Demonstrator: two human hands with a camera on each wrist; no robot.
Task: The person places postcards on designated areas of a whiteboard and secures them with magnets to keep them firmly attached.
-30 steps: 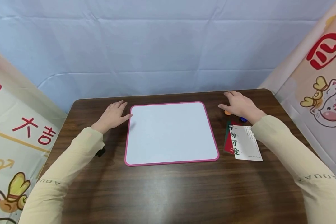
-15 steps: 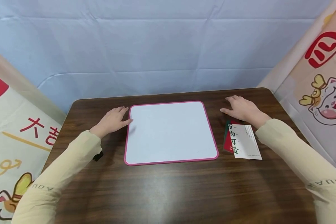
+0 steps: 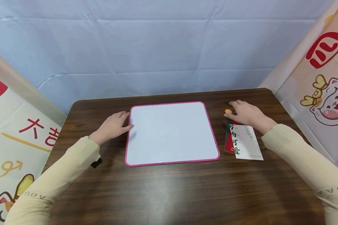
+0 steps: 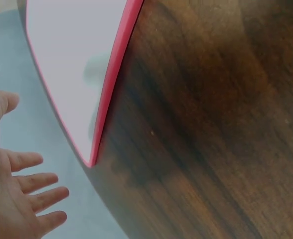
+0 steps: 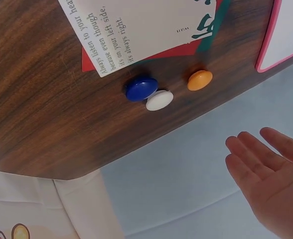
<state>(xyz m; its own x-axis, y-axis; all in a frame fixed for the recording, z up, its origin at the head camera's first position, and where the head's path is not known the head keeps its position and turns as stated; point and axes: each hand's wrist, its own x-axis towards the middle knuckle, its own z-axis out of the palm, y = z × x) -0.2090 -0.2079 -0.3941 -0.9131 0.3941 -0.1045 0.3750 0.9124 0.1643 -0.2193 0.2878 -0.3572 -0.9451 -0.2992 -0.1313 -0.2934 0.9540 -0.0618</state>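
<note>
A whiteboard with a pink frame lies flat on the dark wooden table. My left hand is over its left edge, thumb overlapping the frame, fingers spread and holding nothing. My right hand hovers with fingers extended above the small round pieces at the right. In the right wrist view these are an orange piece, a blue piece and a white piece, the last two close together. Nothing is in that hand. Beside them a white printed card overlaps a red and green card.
A small black object shows partly behind the left sleeve. Light blue cloth hangs behind the table's back edge. Patterned cloths hang on both sides.
Both hands have drawn slightly nearer in the head view, the right also a little to the right. The orange piece, hidden half a second ago, shows again beside the right thumb.
</note>
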